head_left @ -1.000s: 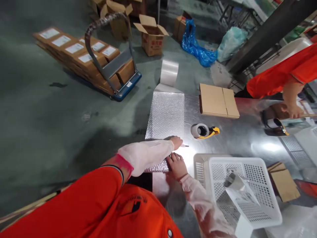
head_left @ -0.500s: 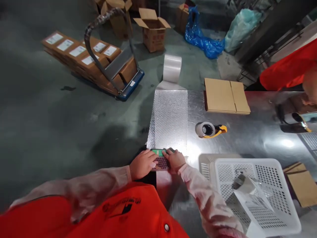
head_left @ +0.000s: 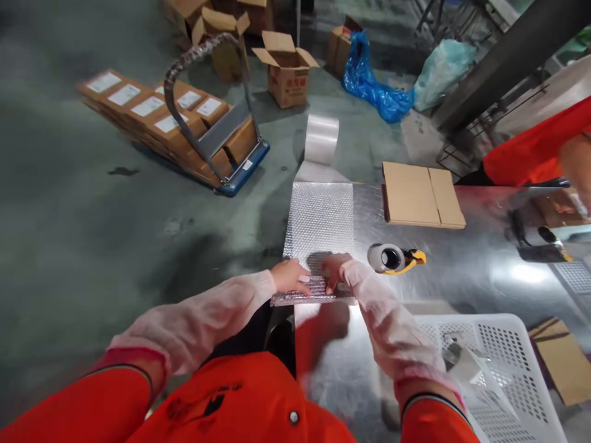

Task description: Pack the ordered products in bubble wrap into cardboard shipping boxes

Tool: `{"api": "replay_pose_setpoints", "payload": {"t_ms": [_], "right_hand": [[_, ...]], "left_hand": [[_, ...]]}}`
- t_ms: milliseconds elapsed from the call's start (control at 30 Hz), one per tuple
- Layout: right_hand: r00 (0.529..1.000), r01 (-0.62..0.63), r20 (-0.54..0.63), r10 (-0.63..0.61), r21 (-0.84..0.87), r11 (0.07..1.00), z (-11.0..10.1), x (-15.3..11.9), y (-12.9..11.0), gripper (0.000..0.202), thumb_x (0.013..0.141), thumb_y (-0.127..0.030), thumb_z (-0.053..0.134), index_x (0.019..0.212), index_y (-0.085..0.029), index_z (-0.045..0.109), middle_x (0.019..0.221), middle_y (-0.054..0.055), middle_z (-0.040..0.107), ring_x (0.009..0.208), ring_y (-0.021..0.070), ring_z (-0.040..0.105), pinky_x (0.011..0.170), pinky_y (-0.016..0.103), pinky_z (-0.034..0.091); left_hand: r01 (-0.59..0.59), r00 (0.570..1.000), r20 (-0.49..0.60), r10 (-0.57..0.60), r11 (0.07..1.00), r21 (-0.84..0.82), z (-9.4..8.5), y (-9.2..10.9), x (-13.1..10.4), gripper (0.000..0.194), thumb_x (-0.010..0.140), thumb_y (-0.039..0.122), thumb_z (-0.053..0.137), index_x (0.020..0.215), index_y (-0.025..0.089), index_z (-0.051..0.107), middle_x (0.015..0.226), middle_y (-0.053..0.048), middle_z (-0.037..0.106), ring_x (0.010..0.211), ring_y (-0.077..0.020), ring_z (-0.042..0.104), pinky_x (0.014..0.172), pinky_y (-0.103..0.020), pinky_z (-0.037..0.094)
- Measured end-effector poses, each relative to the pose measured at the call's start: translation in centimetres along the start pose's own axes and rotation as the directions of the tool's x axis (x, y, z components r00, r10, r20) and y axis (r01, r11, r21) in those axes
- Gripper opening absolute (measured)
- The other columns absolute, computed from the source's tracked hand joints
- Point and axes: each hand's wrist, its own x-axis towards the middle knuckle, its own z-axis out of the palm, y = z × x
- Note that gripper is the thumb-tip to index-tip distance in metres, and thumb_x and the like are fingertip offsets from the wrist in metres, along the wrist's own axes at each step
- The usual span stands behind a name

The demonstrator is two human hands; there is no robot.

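A sheet of clear bubble wrap (head_left: 322, 212) runs along the metal table toward me, and its near end is folded into a flat bundle at the table's edge. My left hand (head_left: 290, 276) grips the left part of that fold, thumb and fingers bent over it. At the bundle's right part, my right hand (head_left: 335, 269) has its fingers curled down onto the wrap. Layers of wrap cover whatever lies inside. Right of my hands, a tape dispenser (head_left: 386, 258) with yellow parts rests on the table.
The wrap's roll (head_left: 322, 136) stands beyond the table's far edge. Flattened cardboard (head_left: 410, 194) lies at the back, and a white plastic basket (head_left: 496, 323) sits at right. A loaded trolley (head_left: 247, 163) stands on the floor. A co-worker's red sleeve (head_left: 530, 147) shows at far right.
The green-edged item visible between my hands is now covered by bubble wrap. Both hands have moved slightly away from me with the folded end, and my right hand has turned over it.
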Motion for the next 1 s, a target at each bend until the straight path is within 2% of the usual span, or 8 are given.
{"api": "replay_pose_setpoints", "payload": {"t_ms": [167,367,467,600,700,833,933,1000], "right_hand": [[0.979,-0.01,-0.201,-0.029,-0.187,0.982,3.7,-4.5,0.2,0.078,0.073,-0.047,0.076,0.142,-0.023,0.05,0.143,0.016,0.054,0.131,0.0348,0.049,0.106,0.05,0.039],[0.96,-0.082,-0.278,0.004,-0.268,0.96,5.6,-1.2,-0.1,0.106,0.071,-0.044,0.075,0.157,-0.016,0.02,0.159,0.019,0.029,0.148,0.0382,0.021,0.117,0.064,0.015],[0.943,-0.105,-0.331,0.007,-0.279,0.955,6.0,-0.1,0.3,0.094,0.078,-0.038,0.068,0.157,-0.015,0.022,0.158,0.018,0.032,0.148,0.0381,0.022,0.117,0.066,0.011],[0.911,-0.055,-0.4,-0.095,-0.347,0.936,8.6,-0.9,1.2,0.088,0.08,-0.032,0.066,0.155,-0.01,0.026,0.156,0.02,0.035,0.146,0.0369,0.028,0.12,0.061,0.013],[0.902,-0.025,-0.411,-0.131,-0.353,0.935,9.4,-1.3,1.7,0.076,0.083,-0.025,0.061,0.152,-0.01,0.034,0.155,0.02,0.036,0.146,0.0354,0.029,0.119,0.058,0.019],[0.936,0.059,-0.313,-0.159,-0.306,0.95,5.5,-0.5,2.0,0.084,0.073,-0.022,0.067,0.15,-0.008,0.036,0.155,0.021,0.036,0.144,0.034,0.031,0.12,0.052,0.02],[0.976,0.075,-0.179,-0.123,-0.257,0.963,0.4,0.4,2.0,0.094,0.063,-0.028,0.075,0.149,-0.015,0.039,0.156,0.02,0.034,0.144,0.0356,0.03,0.117,0.056,0.021],[0.981,0.066,-0.157,-0.11,-0.261,0.963,-2.6,1.0,1.9,0.089,0.062,-0.03,0.075,0.145,-0.02,0.045,0.151,0.017,0.042,0.14,0.0345,0.036,0.116,0.056,0.021]], "left_hand": [[0.058,0.998,-0.002,-0.058,0.998,-0.006,-1.8,-2.4,2.7,0.047,0.08,0.064,0.063,0.114,0.032,0.072,0.102,-0.003,0.069,0.103,-0.0227,0.061,0.08,-0.025,0.044],[0.086,0.985,-0.161,-0.062,0.986,0.146,-4.5,-2.6,3.2,0.03,0.09,0.043,0.06,0.109,0.023,0.073,0.108,-0.009,0.068,0.11,-0.0256,0.056,0.089,-0.031,0.043],[0.053,0.984,-0.174,-0.024,0.985,0.161,-3.0,-0.8,1.1,0.037,0.09,0.044,0.059,0.115,0.019,0.069,0.11,-0.012,0.068,0.109,-0.0283,0.055,0.092,-0.036,0.044],[0.05,0.99,-0.14,-0.016,0.968,0.246,1.1,1.3,-1.1,0.094,0.068,0.047,0.081,0.145,0.009,0.043,0.15,-0.024,0.04,0.129,-0.0387,0.042,0.103,-0.045,0.04],[0.075,0.991,-0.123,-0.043,0.96,0.268,2.6,1.6,-1.3,0.074,0.086,0.024,0.061,0.152,0.01,0.031,0.159,-0.024,0.024,0.136,-0.0363,0.037,0.106,-0.046,0.038],[0.013,0.992,-0.125,0.016,0.974,0.226,0.4,0.4,-0.3,0.083,0.076,0.018,0.064,0.151,0.011,0.031,0.157,-0.025,0.027,0.138,-0.0391,0.034,0.105,-0.048,0.039],[-0.045,0.997,-0.055,0.054,0.987,0.153,-3.6,-1.4,1.5,0.099,0.055,0.029,0.08,0.145,0.014,0.042,0.152,-0.023,0.034,0.133,-0.0422,0.036,0.101,-0.047,0.044],[-0.074,0.997,-0.03,0.077,0.991,0.111,-6.4,-2.7,3.1,0.089,0.051,0.035,0.081,0.134,0.019,0.054,0.142,-0.018,0.048,0.125,-0.0386,0.044,0.098,-0.044,0.045]]}}
